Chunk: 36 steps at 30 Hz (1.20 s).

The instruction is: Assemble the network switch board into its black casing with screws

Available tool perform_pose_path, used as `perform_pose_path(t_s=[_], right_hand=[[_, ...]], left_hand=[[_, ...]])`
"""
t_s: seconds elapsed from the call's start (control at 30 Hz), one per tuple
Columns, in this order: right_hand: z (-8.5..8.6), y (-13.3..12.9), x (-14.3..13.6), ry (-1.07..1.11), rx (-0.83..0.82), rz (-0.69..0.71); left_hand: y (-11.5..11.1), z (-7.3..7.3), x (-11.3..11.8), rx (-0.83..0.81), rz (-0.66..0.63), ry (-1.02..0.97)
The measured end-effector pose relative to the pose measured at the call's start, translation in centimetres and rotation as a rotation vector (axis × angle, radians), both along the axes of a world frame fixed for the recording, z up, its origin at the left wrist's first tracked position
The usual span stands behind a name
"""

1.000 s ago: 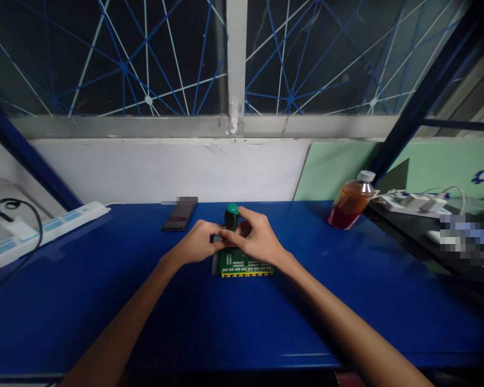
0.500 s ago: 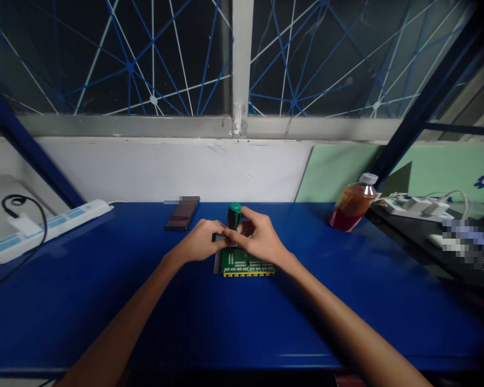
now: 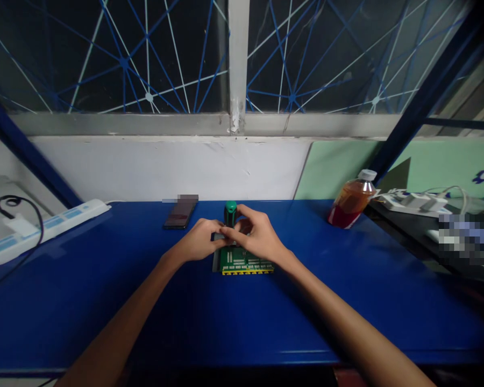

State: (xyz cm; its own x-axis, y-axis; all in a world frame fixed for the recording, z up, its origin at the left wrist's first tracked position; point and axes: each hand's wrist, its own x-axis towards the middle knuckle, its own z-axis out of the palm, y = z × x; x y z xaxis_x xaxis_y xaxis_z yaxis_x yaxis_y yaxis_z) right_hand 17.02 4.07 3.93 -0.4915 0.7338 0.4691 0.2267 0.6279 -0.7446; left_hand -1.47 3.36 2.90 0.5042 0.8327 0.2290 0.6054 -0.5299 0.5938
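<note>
A green circuit board [image 3: 248, 264] with a yellow strip along its near edge lies on the blue table. Above its far part stands a screwdriver [image 3: 229, 214], nearly upright, with a green and black handle. My right hand [image 3: 260, 234] holds that handle between thumb and fingers. From the other side, my left hand [image 3: 199, 239] is closed, its fingertips close to the lower end of the handle and meeting the right thumb. Whatever the left fingers pinch is hidden, as is the screwdriver's tip. A grey edge shows beneath the board's left side.
A dark phone [image 3: 181, 212] lies behind my left hand. At the far left is a white power strip [image 3: 52, 228] with a black cable. A bottle of amber drink [image 3: 351, 200] stands at the right, near another power strip [image 3: 413, 205] on a dark surface.
The view has shifted slightly. The screwdriver handle leans a little further left, while both hands keep nearly the same grip over the board.
</note>
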Motion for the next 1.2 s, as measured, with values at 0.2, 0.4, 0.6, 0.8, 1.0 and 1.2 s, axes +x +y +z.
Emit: perform_pose_path(t_s=[0.2, 0.4, 0.6, 0.8, 1.0, 1.2], right_hand=[[-0.25, 0.22, 0.1, -0.012, 0.001, -0.017], [-0.1, 0.14, 0.03, 0.008, -0.007, 0.004], [0.07, 0.0, 0.08, 0.003, -0.021, 0.003], [-0.18, 0.1, 0.04, 0.009, -0.009, -0.004], [0.06, 0.08, 0.11, 0.017, -0.017, 0.021], [0.08, 0.07, 0.1, 0.022, -0.016, 0.028]], left_hand=[[0.05, 0.02, 0.02, -0.005, 0.009, -0.019], [0.29, -0.3, -0.12, -0.037, 0.018, -0.047], [0.17, -0.13, -0.17, -0.039, 0.007, -0.003], [0.13, -0.07, -0.26, -0.018, 0.011, -0.003], [0.29, -0.28, -0.29, -0.038, 0.046, -0.017], [0.31, -0.26, -0.51, -0.065, 0.0, -0.024]])
